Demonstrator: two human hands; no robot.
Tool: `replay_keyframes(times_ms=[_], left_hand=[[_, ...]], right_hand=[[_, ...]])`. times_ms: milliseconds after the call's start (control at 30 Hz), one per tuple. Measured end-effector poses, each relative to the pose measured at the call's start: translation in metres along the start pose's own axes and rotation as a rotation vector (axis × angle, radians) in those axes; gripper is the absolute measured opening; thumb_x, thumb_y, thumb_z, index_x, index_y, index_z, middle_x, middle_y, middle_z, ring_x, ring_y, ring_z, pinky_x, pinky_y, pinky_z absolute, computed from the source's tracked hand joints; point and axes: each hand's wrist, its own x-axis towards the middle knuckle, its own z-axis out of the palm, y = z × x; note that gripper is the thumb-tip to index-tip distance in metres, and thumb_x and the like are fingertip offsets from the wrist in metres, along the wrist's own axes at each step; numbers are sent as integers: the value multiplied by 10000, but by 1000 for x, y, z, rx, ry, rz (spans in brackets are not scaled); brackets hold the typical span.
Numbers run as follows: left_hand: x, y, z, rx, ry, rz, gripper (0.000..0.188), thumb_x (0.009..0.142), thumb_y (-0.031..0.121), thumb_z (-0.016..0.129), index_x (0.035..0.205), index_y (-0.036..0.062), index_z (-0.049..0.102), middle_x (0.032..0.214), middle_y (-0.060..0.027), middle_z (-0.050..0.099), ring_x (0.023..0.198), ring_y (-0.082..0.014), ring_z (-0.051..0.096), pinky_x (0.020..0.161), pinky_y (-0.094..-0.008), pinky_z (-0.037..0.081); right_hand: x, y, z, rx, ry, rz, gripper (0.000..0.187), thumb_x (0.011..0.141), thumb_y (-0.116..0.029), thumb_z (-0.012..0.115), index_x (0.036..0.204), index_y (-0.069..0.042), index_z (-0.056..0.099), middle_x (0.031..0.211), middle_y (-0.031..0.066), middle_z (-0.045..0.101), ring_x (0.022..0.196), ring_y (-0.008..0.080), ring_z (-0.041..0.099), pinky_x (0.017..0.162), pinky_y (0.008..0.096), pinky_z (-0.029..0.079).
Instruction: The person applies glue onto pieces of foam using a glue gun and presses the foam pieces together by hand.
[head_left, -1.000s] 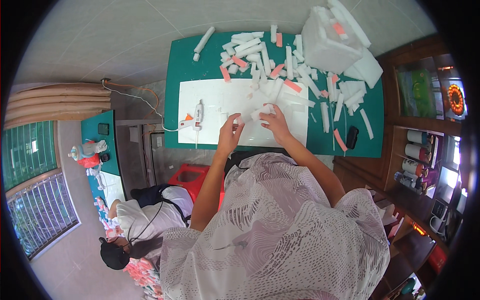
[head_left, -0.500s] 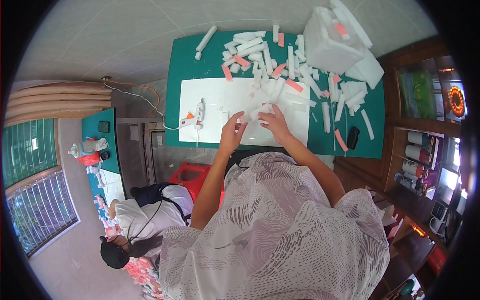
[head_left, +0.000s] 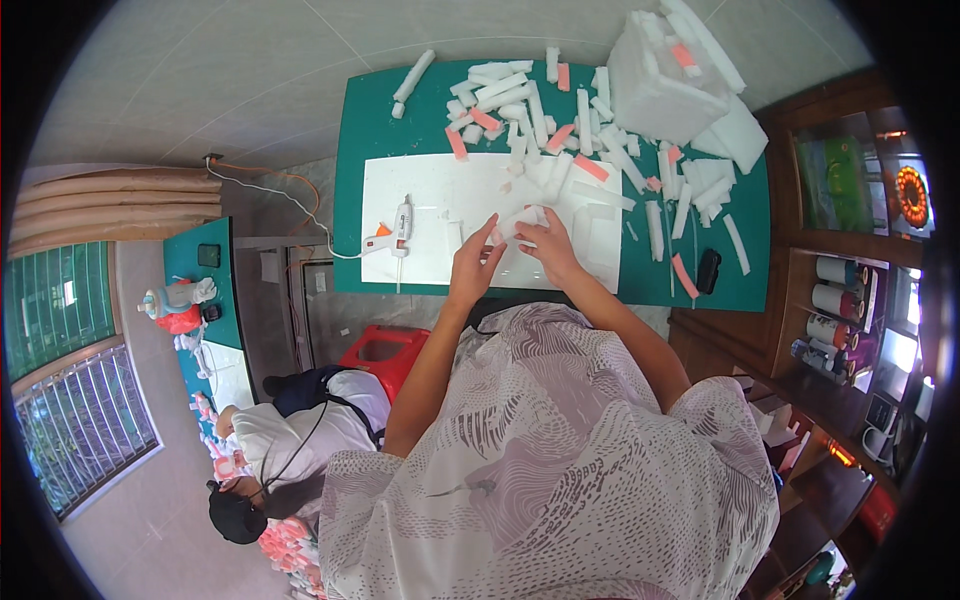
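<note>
Over the near part of a white board (head_left: 385, 180), both my hands are bent around a small white foam piece (head_left: 520, 220). My right hand (head_left: 548, 250) grips its right side between thumb and fingers. At the left end, my left hand (head_left: 474, 262) curves its thumb and fingers about the same piece; the exact contact is hard to make out. To the left on the board lies a white glue gun (head_left: 403, 225) with an orange part, its cord running off leftward.
Beyond the board, white foam strips (head_left: 500, 90) and pink pieces (head_left: 590, 168) cover the green table mat (head_left: 370, 110). A large foam block (head_left: 665, 95) stands far right, a black object (head_left: 708, 272) nearer. A person (head_left: 310, 420) sits at lower left near a red stool (head_left: 385, 350).
My left hand has shifted slightly right, closer around the foam piece. My right hand keeps its grip almost unmoved. The seated person has leaned very slightly.
</note>
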Motion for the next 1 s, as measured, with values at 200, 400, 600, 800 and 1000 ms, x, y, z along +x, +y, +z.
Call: replay_keyframes(times_ms=[200,400,600,800,1000], left_hand=[[1,-6,-1,-1,-12,16,483,826,74,616,1285,68,465,1099,-199,590,761,-246,653,643,-312,519],[1,-1,-6,0,-17,-58,502,821,85,627,1292,61,454,1117,-199,587,732,-235,662,605,-301,516],[0,1,-8,2,-25,-57,633,792,46,649,1354,78,360,1217,-182,537,774,-238,668,604,-289,518],[-2,-5,-9,-22,-27,-60,674,778,18,647,1368,77,328,1284,-165,487,792,-231,662,615,-281,515],[-4,-8,-14,0,-16,-68,643,769,9,649,1342,57,359,1283,-159,481,790,-202,637,627,-279,508]], right_hand=[[1,1,1,9,9,2,432,808,-161,648,1180,-112,435,995,58,585,908,155,561,738,295,444],[2,-2,-1,53,46,22,432,803,-156,653,1172,-100,435,1001,62,581,903,158,563,741,297,444],[0,-4,1,67,21,30,439,796,-144,657,1169,-98,431,997,62,579,898,157,563,732,297,445],[0,-3,1,67,15,36,443,792,-144,660,1167,-100,428,994,64,579,895,156,563,725,293,445],[1,-2,2,50,1,29,442,791,-142,659,1166,-102,429,985,60,579,894,152,564,722,290,448]])
